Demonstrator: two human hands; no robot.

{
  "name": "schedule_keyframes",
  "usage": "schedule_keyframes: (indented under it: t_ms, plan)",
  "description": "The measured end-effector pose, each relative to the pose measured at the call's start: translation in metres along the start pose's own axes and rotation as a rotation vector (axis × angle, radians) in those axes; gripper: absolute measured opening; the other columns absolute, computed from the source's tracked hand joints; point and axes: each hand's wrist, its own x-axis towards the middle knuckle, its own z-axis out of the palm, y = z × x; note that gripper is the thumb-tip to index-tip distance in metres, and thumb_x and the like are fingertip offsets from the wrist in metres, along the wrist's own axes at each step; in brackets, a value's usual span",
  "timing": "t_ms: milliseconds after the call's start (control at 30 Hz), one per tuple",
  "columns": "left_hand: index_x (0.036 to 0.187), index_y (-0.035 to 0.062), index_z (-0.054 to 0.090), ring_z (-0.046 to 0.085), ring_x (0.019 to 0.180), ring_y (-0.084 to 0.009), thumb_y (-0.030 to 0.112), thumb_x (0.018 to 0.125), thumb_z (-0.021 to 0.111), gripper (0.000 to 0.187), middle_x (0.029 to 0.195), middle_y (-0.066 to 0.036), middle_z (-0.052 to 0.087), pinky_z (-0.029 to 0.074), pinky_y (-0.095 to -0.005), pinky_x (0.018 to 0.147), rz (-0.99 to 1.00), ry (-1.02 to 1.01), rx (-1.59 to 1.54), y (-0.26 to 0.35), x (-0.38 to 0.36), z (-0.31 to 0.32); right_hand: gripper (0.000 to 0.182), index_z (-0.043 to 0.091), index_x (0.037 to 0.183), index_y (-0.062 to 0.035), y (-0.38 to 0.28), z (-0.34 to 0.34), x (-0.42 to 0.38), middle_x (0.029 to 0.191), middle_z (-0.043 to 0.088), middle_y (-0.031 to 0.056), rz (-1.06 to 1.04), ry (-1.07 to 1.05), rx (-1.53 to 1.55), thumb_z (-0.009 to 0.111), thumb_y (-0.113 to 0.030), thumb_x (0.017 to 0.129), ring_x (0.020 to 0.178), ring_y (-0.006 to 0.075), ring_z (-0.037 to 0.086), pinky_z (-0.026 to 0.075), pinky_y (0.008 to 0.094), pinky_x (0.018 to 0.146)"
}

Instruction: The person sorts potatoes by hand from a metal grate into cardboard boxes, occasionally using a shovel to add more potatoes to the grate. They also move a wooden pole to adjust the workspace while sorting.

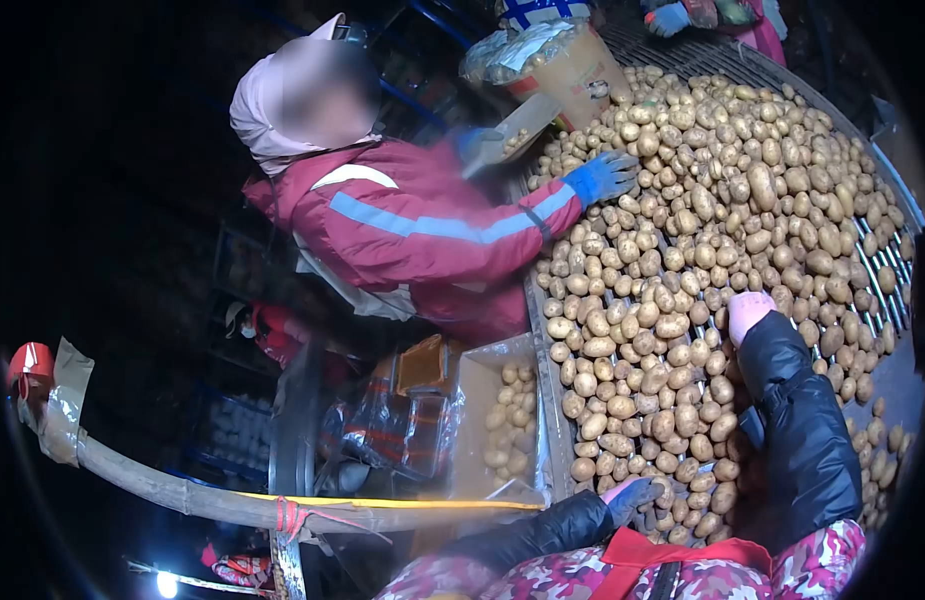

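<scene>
A dense bed of potatoes [682, 250] covers a roller sorting table [887, 265]. My left hand [632, 497], in a dark glove with a black sleeve, rests on the potatoes at the near edge; I cannot tell whether it holds one. My right hand [747, 312], in a pink glove, reaches farther out and presses down among the potatoes, fingers hidden. A person in a red jacket and pale head covering stands at the left, their blue-gloved hand [602, 178] on the potatoes.
A cardboard box [482, 375] with several potatoes sits beside the table's left edge. A lined bucket [572, 65] stands at the far left end. Another person's gloved hand [672, 18] shows at the top. A taped pole [182, 490] crosses below left.
</scene>
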Motion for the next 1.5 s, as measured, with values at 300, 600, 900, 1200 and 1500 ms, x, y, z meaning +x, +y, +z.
schedule_keyframes:
  t_ms: [300, 600, 900, 1200, 1500]
  plan:
    - [0.101, 0.0067, 0.065, 0.063, 0.066, -0.0164, 0.037, 0.106, 0.051, 0.034, 0.071, -0.002, 0.057, 0.048, -0.0311, 0.056, 0.02, 0.012, -0.237, -0.01, -0.003, 0.0, 0.028, 0.067, 0.092, -0.008, 0.042, -0.019, -0.078, 0.068, 0.062, 0.0012, 0.225, -0.082, 1.649, 0.074, -0.035, 0.089, 0.048, 0.0093, 0.052, 0.041, 0.0258, 0.043]
    - [0.132, 0.0077, 0.06, 0.068, 0.091, -0.0197, 0.022, 0.103, 0.058, 0.032, 0.112, -0.007, 0.065, 0.054, -0.0343, 0.07, 0.036, 0.025, -0.145, -0.02, 0.001, -0.009, 0.045, 0.062, 0.135, -0.0115, 0.052, -0.036, -0.162, 0.099, 0.067, 0.0018, 0.257, -0.089, 2.179, 0.073, -0.026, 0.093, 0.064, 0.0071, 0.055, 0.042, 0.0174, 0.049]
    - [0.129, 0.0072, 0.058, 0.061, 0.074, -0.0213, 0.051, 0.101, 0.055, 0.052, 0.098, -0.008, 0.062, 0.05, -0.0356, 0.06, 0.124, 0.127, -0.459, 0.005, -0.014, 0.005, 0.038, 0.066, 0.121, -0.0103, -0.004, -0.004, -0.222, 0.112, 0.067, 0.0182, 0.006, 0.221, 0.441, 0.071, -0.027, 0.087, 0.103, 0.0417, 0.066, 0.055, 0.0485, 0.089]
    - [0.128, 0.008, 0.06, 0.052, 0.064, -0.0147, 0.059, 0.095, 0.058, 0.061, 0.083, -0.002, 0.059, 0.043, -0.0304, 0.057, 0.224, 0.001, -0.586, 0.034, -0.052, 0.02, 0.038, 0.061, 0.129, -0.0147, -0.013, 0.01, -0.228, 0.123, 0.064, 0.0184, 0.078, 0.232, 0.278, 0.066, -0.028, 0.094, 0.106, 0.0421, 0.066, 0.053, 0.05, 0.091]
    - [0.104, 0.0108, 0.064, 0.055, 0.065, -0.0102, 0.031, 0.104, 0.058, 0.021, 0.082, 0.001, 0.06, 0.049, -0.0292, 0.059, 0.265, 0.316, -0.386, -0.055, -0.139, -0.002, 0.046, 0.06, 0.134, -0.0148, 0.009, 0.042, -0.211, 0.127, 0.063, 0.0205, 0.024, 0.306, 0.223, 0.068, -0.033, 0.093, 0.114, 0.0436, 0.064, 0.054, 0.0499, 0.093]
